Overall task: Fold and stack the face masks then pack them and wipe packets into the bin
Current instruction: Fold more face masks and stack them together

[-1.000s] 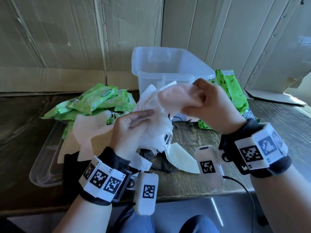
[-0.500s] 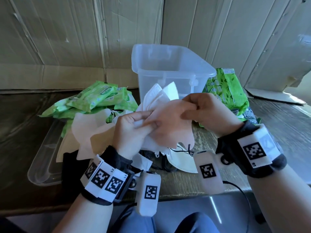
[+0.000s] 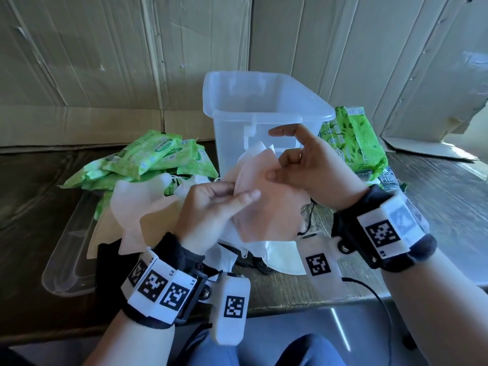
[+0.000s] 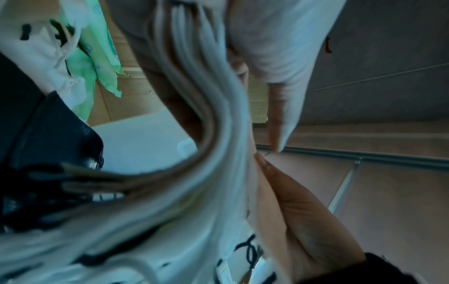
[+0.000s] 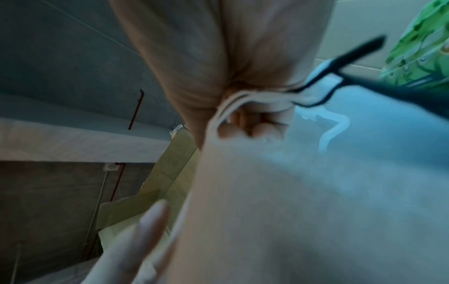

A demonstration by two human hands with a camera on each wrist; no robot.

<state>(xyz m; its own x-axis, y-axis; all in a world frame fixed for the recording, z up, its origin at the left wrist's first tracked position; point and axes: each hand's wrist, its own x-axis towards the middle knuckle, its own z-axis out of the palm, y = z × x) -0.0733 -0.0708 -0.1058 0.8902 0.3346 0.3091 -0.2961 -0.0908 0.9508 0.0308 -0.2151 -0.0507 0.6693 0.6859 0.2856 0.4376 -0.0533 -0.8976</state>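
Overhead, the head view shows a soft peach face mask [image 3: 266,204] atop a bundle of thin white masks [image 3: 253,157], held above the wooden bench [image 3: 435,207] before the clear plastic bin [image 3: 264,112]. The left hand [image 3: 214,207] pinches the bundle's left edge, thumb on top. The right hand [image 3: 311,167] presses its thumb on the peach mask, forefinger lifted and curved. Glossy green wipe packets [image 3: 155,157] lie left of the bin.

From the left wrist, layered white edges [image 4: 206,96] curve past the thumb [image 4: 291,201].

From the right wrist, blurred pale fabric [image 5: 291,211] fills the view; curled fingers [image 5: 250,124] show behind it.
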